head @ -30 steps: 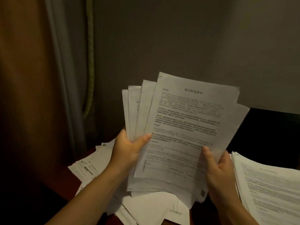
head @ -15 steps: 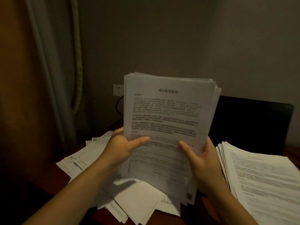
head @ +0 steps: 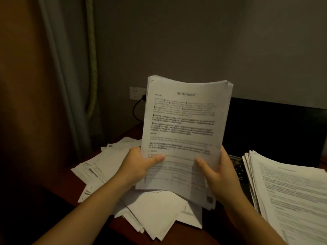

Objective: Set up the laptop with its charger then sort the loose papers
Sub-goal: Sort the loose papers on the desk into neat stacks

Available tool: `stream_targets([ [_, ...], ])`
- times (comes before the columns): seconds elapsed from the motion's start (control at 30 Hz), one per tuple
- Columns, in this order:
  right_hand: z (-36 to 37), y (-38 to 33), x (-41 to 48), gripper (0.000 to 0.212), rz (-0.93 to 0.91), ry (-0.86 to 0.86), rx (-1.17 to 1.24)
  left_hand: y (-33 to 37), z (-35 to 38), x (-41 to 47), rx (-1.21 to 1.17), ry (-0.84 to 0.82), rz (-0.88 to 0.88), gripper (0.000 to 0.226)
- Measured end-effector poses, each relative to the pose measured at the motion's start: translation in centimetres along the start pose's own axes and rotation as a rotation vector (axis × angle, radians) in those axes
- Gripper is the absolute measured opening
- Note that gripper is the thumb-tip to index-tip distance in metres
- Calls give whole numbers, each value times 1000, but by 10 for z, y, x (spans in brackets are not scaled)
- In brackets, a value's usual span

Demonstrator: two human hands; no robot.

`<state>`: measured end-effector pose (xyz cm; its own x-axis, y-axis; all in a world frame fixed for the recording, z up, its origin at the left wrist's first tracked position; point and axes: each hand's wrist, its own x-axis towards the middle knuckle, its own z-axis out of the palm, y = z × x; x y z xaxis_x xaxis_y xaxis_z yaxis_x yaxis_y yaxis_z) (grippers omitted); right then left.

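I hold the sheaf of papers (head: 184,124) upright at the centre of the frame, above the desk (head: 131,131). My left hand (head: 139,167) pinches its lower left edge, thumb across the front sheet and fingers behind. My right hand (head: 217,175) pinches the lower right edge the same way.

Both grips sit low and the top edge curves, so I judge the tall upper half could flop and fan out. A few back sheets poke out at the bottom right corner. They could slip into the loose pile (head: 155,213) beneath and get mixed up.

The neat stack (head: 286,191) at lower right seems to lie partly over the laptop (head: 276,131); a nudge might press keys. A cable (head: 137,110) hangs from the wall socket (head: 135,92), left of the sheaf.
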<state>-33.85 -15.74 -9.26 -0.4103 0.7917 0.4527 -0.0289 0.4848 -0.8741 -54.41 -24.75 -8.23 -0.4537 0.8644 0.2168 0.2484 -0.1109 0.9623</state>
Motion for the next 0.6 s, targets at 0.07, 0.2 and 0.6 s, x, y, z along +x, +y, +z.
stream_targets([
  [0.07, -5, -1, 1, 39, 5, 32, -21, 3, 4, 0, -6, -36, 2, 16],
  [0.2, -24, -7, -3, 33, 32, 46, -50, 5, 17, -3, -34, -102, 5, 26],
  [0.6, -174, -33, -68, 29, 331, 194, -112, 20, 154, -24, -27, -416, 134, 44],
])
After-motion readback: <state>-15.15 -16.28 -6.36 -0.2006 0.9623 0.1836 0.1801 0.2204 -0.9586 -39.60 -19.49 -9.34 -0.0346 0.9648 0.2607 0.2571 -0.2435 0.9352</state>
